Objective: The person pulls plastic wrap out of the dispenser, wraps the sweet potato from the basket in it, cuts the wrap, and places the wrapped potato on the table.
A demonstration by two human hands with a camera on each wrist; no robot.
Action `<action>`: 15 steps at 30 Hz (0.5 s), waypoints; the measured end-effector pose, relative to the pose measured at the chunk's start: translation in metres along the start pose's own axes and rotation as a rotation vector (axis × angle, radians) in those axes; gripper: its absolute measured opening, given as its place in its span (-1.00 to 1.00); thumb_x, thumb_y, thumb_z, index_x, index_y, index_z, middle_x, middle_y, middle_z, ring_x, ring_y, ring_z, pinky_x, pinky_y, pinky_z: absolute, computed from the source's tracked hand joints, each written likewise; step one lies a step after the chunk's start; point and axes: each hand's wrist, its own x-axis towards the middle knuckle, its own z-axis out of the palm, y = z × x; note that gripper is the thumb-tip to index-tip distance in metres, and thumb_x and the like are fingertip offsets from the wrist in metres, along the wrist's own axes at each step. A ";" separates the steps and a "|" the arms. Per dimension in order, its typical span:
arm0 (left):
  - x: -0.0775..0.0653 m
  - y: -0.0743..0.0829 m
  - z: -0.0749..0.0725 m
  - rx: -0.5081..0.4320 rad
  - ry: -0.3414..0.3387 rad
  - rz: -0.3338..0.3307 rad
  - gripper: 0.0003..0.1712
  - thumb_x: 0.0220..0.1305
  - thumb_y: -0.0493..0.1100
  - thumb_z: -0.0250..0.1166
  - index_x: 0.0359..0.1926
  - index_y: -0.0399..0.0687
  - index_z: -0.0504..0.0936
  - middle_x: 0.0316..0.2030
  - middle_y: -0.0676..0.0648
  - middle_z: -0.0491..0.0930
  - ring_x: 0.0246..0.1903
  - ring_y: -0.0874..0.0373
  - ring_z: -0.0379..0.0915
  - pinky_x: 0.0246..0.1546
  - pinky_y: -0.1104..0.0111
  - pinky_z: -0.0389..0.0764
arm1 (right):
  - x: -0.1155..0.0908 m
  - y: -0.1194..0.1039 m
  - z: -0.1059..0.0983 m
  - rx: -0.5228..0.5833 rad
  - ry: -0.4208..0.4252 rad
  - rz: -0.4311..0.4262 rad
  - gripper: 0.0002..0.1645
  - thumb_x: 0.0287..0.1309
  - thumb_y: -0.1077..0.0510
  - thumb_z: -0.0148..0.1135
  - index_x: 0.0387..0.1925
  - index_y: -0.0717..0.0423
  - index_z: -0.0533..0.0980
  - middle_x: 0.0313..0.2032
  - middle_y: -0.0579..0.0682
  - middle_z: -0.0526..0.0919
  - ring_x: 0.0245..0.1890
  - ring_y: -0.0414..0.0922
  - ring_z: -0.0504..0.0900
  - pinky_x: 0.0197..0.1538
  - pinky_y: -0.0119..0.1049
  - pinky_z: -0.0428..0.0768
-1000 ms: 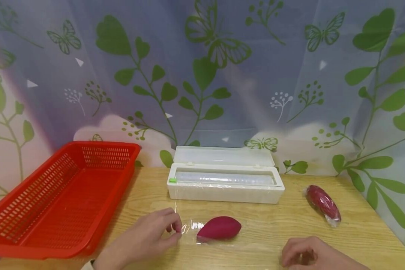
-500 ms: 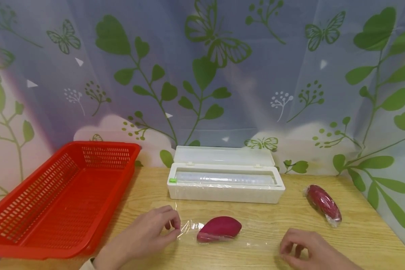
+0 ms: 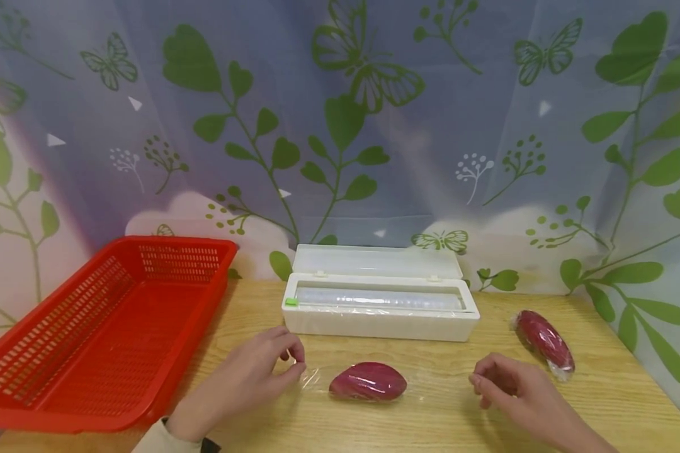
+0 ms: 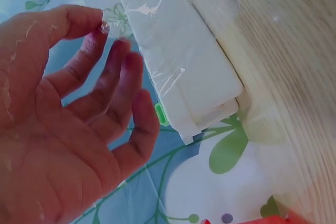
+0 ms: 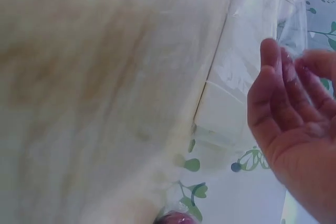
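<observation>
A purple-red sweet potato (image 3: pixel 368 381), pointed at both ends, lies on the table between my hands with shiny cling film (image 3: pixel 314 377) over it. My left hand (image 3: pixel 255 380) pinches one end of the film between thumb and forefinger; a crumpled bit shows at those fingertips in the left wrist view. To the right of the sweet potato, my right hand (image 3: pixel 521 393) pinches the film's other end with thumb and fingers. Behind stands a white cling film box (image 3: pixel 379 326), its lid up and the roll (image 3: pixel 374 298) showing inside.
A red plastic basket (image 3: pixel 147 352) stands at the left. Another sweet potato (image 3: pixel 544 340), wrapped in film, lies at the right beyond my right hand. A patterned curtain (image 3: pixel 419 138) hangs behind the wooden table (image 3: pixel 249 314).
Both hands have moved away from me, the right one further. The cling film has come over the sweet potato, which was partly bare before. The box and basket have not moved.
</observation>
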 end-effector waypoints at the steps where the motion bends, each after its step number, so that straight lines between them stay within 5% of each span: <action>1: 0.002 0.000 0.001 0.010 0.019 0.006 -0.84 0.26 -0.17 0.40 -0.35 0.22 0.59 -0.33 0.19 0.56 -0.28 0.26 0.52 -0.27 0.48 0.60 | 0.002 -0.002 0.001 -0.010 0.024 0.022 -0.95 0.40 0.24 0.22 -0.24 0.09 0.58 -0.45 -0.12 0.68 -0.49 -0.31 0.66 -0.43 -0.40 0.60; 8: 0.017 -0.001 0.008 0.106 0.057 -0.062 -0.86 0.24 -0.13 0.41 -0.38 0.18 0.60 -0.37 0.12 0.52 -0.39 0.27 0.41 -0.42 0.51 0.45 | 0.018 -0.007 0.007 -0.127 0.129 0.122 -0.90 0.35 0.12 0.31 -0.33 0.01 0.61 -0.49 -0.18 0.69 -0.57 -0.34 0.62 -0.49 -0.42 0.54; 15: 0.030 -0.004 0.016 0.143 -0.033 -0.116 -0.90 0.23 -0.13 0.38 -0.38 0.13 0.60 -0.43 0.17 0.51 -0.45 0.30 0.38 -0.44 0.44 0.44 | 0.033 -0.001 0.012 -0.152 0.036 0.173 -0.90 0.31 0.09 0.34 -0.33 0.00 0.61 -0.48 -0.16 0.67 -0.64 -0.34 0.55 -0.57 -0.43 0.46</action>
